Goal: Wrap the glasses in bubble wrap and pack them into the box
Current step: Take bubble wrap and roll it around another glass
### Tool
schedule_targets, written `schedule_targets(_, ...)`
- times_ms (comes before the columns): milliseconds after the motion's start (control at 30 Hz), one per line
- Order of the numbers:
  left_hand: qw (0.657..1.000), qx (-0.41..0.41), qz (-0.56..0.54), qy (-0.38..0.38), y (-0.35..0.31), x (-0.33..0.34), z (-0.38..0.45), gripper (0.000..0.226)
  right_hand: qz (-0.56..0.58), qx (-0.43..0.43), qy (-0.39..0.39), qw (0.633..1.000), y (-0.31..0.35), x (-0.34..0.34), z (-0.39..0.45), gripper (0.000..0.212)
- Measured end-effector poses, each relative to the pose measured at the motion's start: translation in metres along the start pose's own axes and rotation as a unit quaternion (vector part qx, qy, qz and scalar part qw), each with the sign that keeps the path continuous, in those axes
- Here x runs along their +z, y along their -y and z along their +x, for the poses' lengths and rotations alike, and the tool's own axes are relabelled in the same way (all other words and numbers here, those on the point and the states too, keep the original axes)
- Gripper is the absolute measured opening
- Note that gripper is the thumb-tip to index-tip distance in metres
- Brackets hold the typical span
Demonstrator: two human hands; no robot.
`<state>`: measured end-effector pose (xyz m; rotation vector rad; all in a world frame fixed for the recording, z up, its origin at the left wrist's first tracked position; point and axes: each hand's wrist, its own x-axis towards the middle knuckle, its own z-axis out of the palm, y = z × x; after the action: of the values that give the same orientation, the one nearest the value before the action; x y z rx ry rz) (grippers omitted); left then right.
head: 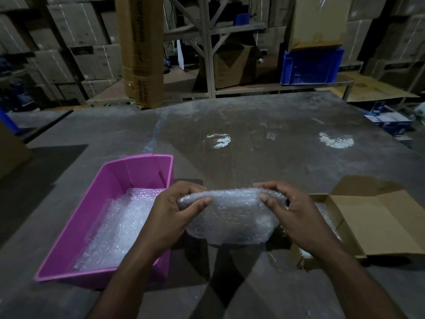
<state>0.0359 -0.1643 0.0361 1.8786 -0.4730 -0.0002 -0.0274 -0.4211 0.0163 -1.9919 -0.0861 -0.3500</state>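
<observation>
A bubble wrap bundle [230,215] hangs above the table between both hands. My left hand [170,210] grips its left end, thumb on top and fingers curled behind. My right hand [292,210] grips the right end the same way. Whatever the wrap encloses is hidden. An open cardboard box [368,224] lies at the right, partly behind my right hand, its flap folded outward. A pink plastic bin [110,178] at the left holds loose bubble wrap sheets [117,229].
The grey table [253,146] stretches ahead with shiny patches. Beyond it stand a tall cardboard carton [142,51], a metal rack [207,42], a blue crate [310,67] and stacked boxes. A small blue and white box [386,120] sits at far right.
</observation>
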Motion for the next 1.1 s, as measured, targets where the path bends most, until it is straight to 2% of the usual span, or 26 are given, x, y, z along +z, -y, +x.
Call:
schedule_targets(67, 1.0, -0.012, -0.016, -0.007, -0.0015, 0.0009, -0.001, 0.011, 0.019, 0.002, -0.004, 1.0, -0.0002, -0.0004, -0.0015, 0.03)
schedule_targets(200, 0.999, 0.009, -0.026, -0.025, -0.0013, 0.0005, -0.0017, 0.036, 0.035, -0.012, -0.018, 0.999, -0.0002, -0.0007, -0.0004, 0.03)
schedule_targets(267, 0.999, 0.022, -0.023, -0.026, -0.0016, -0.0002, -0.001, 0.032, 0.027, -0.016, 0.002, 1.0, 0.0002, -0.0023, 0.0, 0.022)
schedule_targets(333, 0.999, 0.038, 0.005, -0.025, 0.0, -0.0019, 0.0008, 0.031, 0.01, -0.015, 0.029, 0.999, -0.0007, -0.0035, -0.001, 0.032)
schedule_targets(400, 0.999, 0.048, 0.013, -0.018, 0.0018, -0.0032, 0.0012, 0.026, -0.016, -0.022, 0.019, 0.999, -0.0053, -0.0028, -0.0007, 0.037)
schedule_targets(467, 0.999, 0.046, 0.007, 0.005, -0.0002, -0.0031, 0.0001, 0.022, -0.013, -0.027, -0.01, 0.999, -0.0067, -0.0008, 0.0, 0.029)
schedule_targets(567, 0.999, 0.041, 0.012, 0.017, 0.0005, 0.0005, -0.0013, 0.038, -0.006, -0.031, -0.025, 0.999, -0.0076, 0.0, 0.0017, 0.012)
schedule_targets(633, 0.999, 0.033, -0.013, 0.001, 0.0011, 0.0021, 0.0, 0.028, -0.014, -0.033, -0.024, 0.999, -0.0068, -0.0013, 0.0018, 0.005)
schedule_targets(733, 0.999, 0.019, -0.041, 0.0, -0.0003, 0.0024, -0.0011, 0.021, -0.026, -0.027, -0.027, 0.999, -0.0071, -0.0039, 0.0006, 0.012)
schedule_targets(833, 0.999, 0.001, -0.034, -0.008, -0.001, 0.0028, -0.0016, 0.044, 0.009, 0.006, -0.016, 1.0, -0.0047, -0.0035, -0.0029, 0.035)
schedule_targets(933, 0.999, -0.001, 0.011, -0.031, 0.0035, 0.0044, -0.0018, 0.058, 0.038, -0.017, -0.004, 0.999, -0.0047, -0.0017, -0.0026, 0.038)
schedule_targets(1033, 1.0, 0.009, -0.001, -0.028, -0.0009, 0.0048, -0.002, 0.043, 0.027, -0.037, 0.007, 0.999, -0.0042, -0.0029, -0.0015, 0.024)
schedule_targets(1100, 0.999, 0.015, -0.035, -0.009, -0.005, 0.0047, -0.0017, 0.029, 0.017, -0.028, 0.026, 0.999, -0.0016, -0.004, -0.0028, 0.035)
